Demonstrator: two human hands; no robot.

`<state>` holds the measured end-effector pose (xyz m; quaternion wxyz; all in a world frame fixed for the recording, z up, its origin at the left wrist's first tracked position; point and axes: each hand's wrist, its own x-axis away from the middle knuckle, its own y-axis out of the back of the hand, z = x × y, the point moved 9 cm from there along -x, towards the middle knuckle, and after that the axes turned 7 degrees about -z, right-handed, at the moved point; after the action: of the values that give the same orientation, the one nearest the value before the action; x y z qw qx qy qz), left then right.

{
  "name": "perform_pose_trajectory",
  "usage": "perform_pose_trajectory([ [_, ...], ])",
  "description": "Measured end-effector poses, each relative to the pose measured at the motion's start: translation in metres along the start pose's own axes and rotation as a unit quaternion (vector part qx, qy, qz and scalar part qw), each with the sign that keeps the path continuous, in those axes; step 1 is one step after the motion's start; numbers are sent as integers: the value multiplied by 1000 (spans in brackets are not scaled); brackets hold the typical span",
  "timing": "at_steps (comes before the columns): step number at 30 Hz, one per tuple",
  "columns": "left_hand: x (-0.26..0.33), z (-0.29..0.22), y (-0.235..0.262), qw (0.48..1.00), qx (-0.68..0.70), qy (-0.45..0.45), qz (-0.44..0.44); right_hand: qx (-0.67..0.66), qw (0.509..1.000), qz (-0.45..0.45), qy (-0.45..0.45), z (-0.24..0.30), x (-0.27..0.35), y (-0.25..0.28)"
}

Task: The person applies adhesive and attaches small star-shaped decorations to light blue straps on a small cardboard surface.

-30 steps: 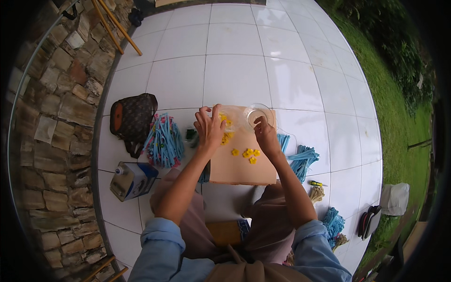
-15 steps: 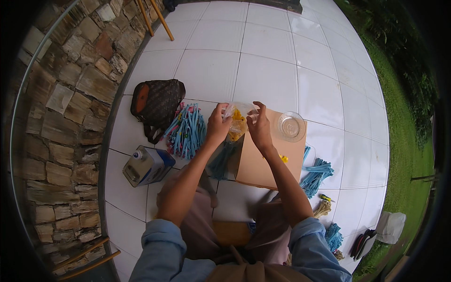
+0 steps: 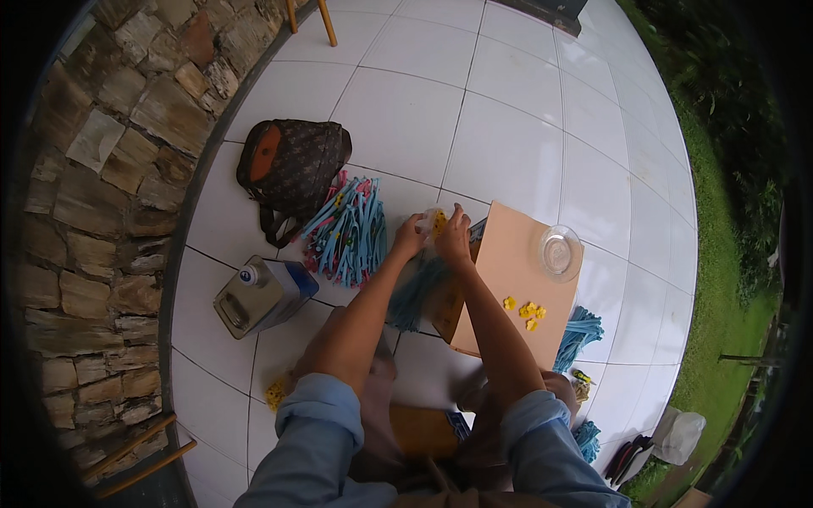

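Note:
My left hand (image 3: 410, 238) and my right hand (image 3: 455, 237) are together over the left edge of a tan board (image 3: 513, 288), both holding a small clear bag of yellow pieces (image 3: 435, 223). A pile of blue strips with some pink ones (image 3: 350, 230) lies just left of my hands. More blue strips (image 3: 415, 292) lie under my forearms. A few loose yellow pieces (image 3: 526, 310) rest on the board. A clear round lid (image 3: 560, 251) sits at the board's far right corner.
A brown patterned bag (image 3: 290, 168) stands on the white tiled floor by a stone wall (image 3: 93, 152). A grey and blue jug (image 3: 261, 292) lies at my left. Another blue bundle (image 3: 578, 333) sits right of the board. Grass (image 3: 728, 254) borders the tiles.
My hands left the yellow pieces on the board and moved left, lifting a small clear bag of yellow pieces between them. My head turned left, so the board shifted right in view.

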<state>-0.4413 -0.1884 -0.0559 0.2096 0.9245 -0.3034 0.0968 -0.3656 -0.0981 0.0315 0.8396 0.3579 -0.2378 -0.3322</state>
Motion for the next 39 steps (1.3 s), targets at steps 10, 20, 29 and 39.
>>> perform_pose_trajectory([
  [10, -6, 32, 7, 987, -31, -29, -157, -109, 985, -23, -134, -84, -16, -85],
  [20, 11, -82, 28, 971, -37, -148, -181, -170, 980, -83, 58, 23, 24, 33],
  [29, 102, -179, -20, 980, -40, -141, 133, -155, 967, 90, 182, 26, 104, 180],
  [39, 171, -194, -103, 901, -256, -330, 117, 87, 970, -208, 94, -119, 107, 253],
])
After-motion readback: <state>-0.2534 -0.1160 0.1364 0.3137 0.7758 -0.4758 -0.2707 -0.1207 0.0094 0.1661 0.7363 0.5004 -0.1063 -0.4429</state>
